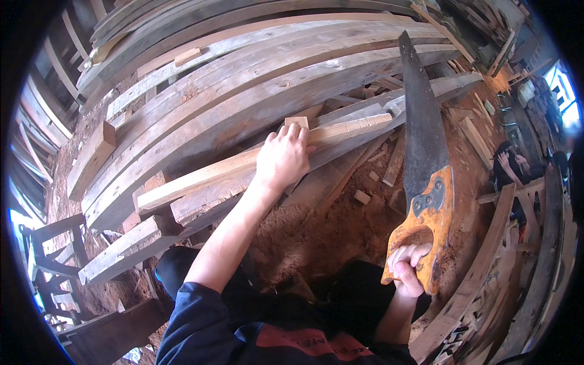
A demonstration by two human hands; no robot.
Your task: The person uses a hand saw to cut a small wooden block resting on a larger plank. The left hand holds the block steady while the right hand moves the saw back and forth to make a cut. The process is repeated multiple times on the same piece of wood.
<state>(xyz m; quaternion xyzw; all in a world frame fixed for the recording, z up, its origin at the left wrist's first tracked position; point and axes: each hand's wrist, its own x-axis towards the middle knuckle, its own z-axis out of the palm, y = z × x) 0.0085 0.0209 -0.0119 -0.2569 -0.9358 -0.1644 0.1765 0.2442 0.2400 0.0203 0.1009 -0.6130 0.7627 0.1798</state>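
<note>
My left hand (283,155) is closed over a light, narrow wooden batten (213,173), its fingertips at a small wood block (297,120) on the batten's far side. Several cut or pencilled cross marks show near the batten's right end. The batten lies along a weathered grey beam (194,207). My right hand (406,267) grips the worn orange wooden handle of a handsaw (426,112), whose dark blade points up and away, to the right of the batten. I cannot tell whether the blade touches any wood.
Long weathered planks (255,79) are stacked beyond the batten. A short timber (91,158) stands at the left, near a dark wooden frame (73,255). Offcuts (362,196) lie on reddish dirt (304,243). At the far right are other people (511,170) in dark clothes and more loose boards (480,267).
</note>
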